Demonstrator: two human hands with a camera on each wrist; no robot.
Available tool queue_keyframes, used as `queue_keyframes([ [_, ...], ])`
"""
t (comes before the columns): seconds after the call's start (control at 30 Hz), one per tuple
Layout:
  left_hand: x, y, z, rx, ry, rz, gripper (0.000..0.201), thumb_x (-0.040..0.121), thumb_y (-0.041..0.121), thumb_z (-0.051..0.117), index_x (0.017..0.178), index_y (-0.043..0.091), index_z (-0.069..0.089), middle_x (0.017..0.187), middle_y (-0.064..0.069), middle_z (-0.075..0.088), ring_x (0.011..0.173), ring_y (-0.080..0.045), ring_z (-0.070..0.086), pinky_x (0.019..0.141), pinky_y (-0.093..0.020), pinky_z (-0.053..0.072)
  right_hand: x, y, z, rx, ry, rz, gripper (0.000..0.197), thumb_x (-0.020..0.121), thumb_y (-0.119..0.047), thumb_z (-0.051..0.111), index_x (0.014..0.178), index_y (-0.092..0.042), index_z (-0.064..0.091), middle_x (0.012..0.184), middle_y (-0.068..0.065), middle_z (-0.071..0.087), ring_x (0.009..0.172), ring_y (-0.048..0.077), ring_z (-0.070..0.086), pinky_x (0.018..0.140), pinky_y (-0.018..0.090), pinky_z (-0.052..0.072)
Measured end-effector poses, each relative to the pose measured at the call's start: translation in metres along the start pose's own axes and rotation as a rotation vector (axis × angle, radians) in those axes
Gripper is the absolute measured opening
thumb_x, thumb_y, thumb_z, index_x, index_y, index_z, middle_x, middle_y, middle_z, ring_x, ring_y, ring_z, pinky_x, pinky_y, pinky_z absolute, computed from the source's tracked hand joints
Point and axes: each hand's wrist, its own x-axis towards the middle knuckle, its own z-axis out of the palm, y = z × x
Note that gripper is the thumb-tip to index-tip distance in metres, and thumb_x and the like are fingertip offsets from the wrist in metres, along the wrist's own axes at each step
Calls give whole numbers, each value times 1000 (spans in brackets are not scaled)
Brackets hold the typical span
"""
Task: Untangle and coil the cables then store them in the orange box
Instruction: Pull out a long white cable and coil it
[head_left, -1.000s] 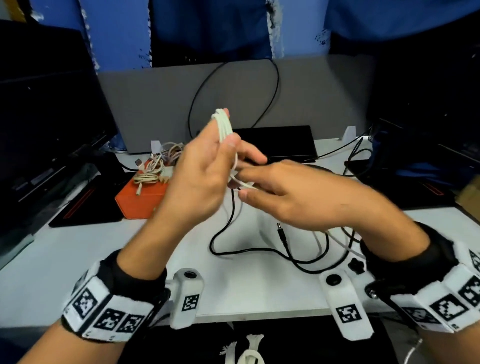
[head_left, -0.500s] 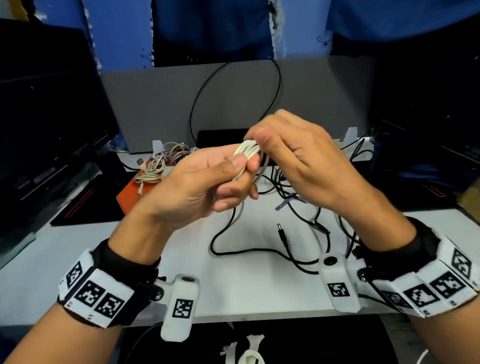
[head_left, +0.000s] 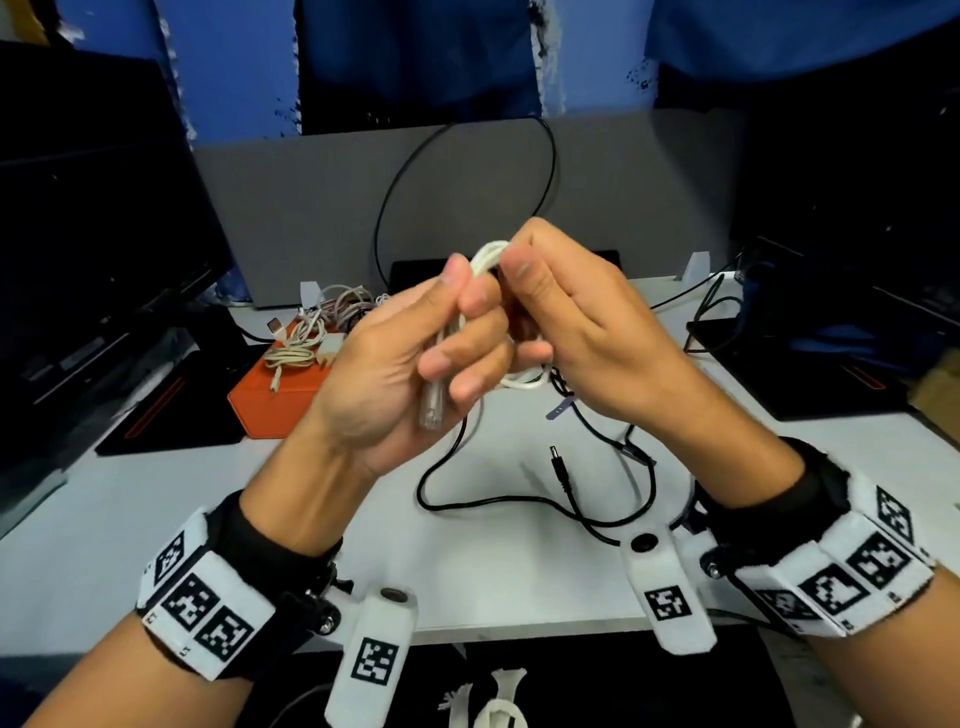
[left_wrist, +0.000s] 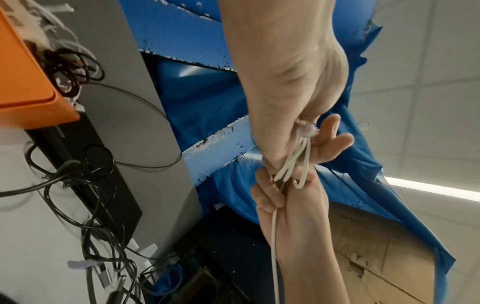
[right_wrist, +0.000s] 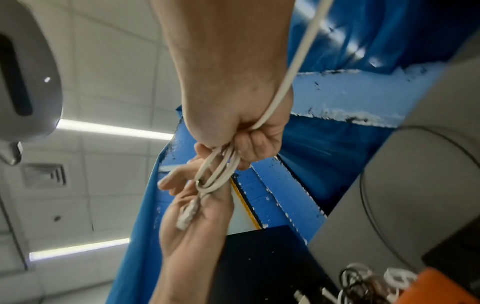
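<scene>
Left hand (head_left: 395, 364) grips the thin white cable's folded loops (head_left: 485, 260); right hand (head_left: 587, 332), pinching the free strand, should wrap it snugly round the bundle

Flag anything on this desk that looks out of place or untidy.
The thin black cable lies loose in a tangle on the white desk, its barrel plug bare. Pale coiled cables are heaped on top of the orange box. Both hands, left hand and right hand, hold the white cable bundle.
</scene>
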Motion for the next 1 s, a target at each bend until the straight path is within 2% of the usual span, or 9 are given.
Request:
queue_keyframes([
  [0.13, 0, 4, -8, -25, -63, -76, 43, 107, 30, 28, 89, 10, 62, 53, 4, 57, 58, -17, 65, 100, -35, 52, -1, -1, -1, -61, -42, 25, 35, 111, -40, 37, 86, -22, 52, 65, -11, 54, 61, 5, 52, 57, 25, 44],
  [0.23, -5, 9, -12, 19, -93, -169, 52, 107, 36, 23, 86, 11, 63, 51, 4, 58, 58, -19, 66, 102, -37, 49, -2, -6, -6, -185, -155, 3, 37, 109, -47, 32, 87, -22, 49, 69, 0, 59, 64, 17, 57, 61, 42, 49],
  [0.47, -1, 3, 4, -223, -87, -17, 41, 110, 30, 26, 92, 9, 56, 49, 6, 42, 40, -9, 34, 91, -27, 54, 1, -2, -9, 2, -46, -32, 36, 113, -34, 32, 104, -10, 57, 78, 3, 55, 67, 14, 50, 61, 32, 42],
  [0.57, 0, 10, -1, -291, 3, 146, 44, 112, 24, 24, 125, -6, 54, 59, 0, 55, 45, -10, 39, 99, -28, 52, 2, 7, -11, -155, -69, -8, 28, 113, -36, 34, 131, -33, 55, 82, 1, 63, 69, 12, 58, 63, 33, 48],
  [0.67, 0, 22, -11, -249, 231, 341, 47, 111, 19, 31, 143, -15, 38, 68, -1, 58, 58, -11, 57, 99, -30, 53, -1, 13, -6, -399, -328, 113, 32, 111, -41, 34, 141, -51, 40, 73, 1, 60, 66, 23, 60, 65, 46, 54],
  [0.77, 2, 25, -23, 87, 461, 432, 47, 111, 18, 34, 143, -16, 35, 80, 1, 65, 70, -11, 65, 94, -29, 53, -6, 9, 4, -446, -552, 151, 31, 111, -39, 36, 140, -40, 46, 67, -9, 56, 62, 7, 53, 63, 35, 41],
  [0.83, 3, 20, -25, 547, 544, 422, 39, 111, 19, 33, 141, -4, 44, 87, 1, 72, 73, -14, 68, 90, -36, 53, -7, 2, 5, -435, -559, 79, 23, 110, -37, 40, 119, -26, 59, 64, -12, 54, 65, 3, 51, 62, 31, 33],
  [0.93, 1, 10, -22, 1089, 462, 361, 27, 112, 24, 32, 120, 35, 56, 103, 3, 76, 76, -19, 72, 94, -43, 50, -7, -6, -4, -437, -522, 19, 31, 108, -33, 48, 82, -18, 56, 58, -4, 46, 64, 12, 48, 55, 28, 32],
  [1.0, -1, 7, -17, 1233, 417, 248, 30, 112, 24, 33, 124, 27, 60, 110, 21, 72, 88, -8, 72, 97, -27, 48, -8, -10, -8, -440, -523, 17, 32, 107, -34, 51, 83, -15, 61, 59, -4, 49, 63, 15, 49, 54, 28, 33],
])
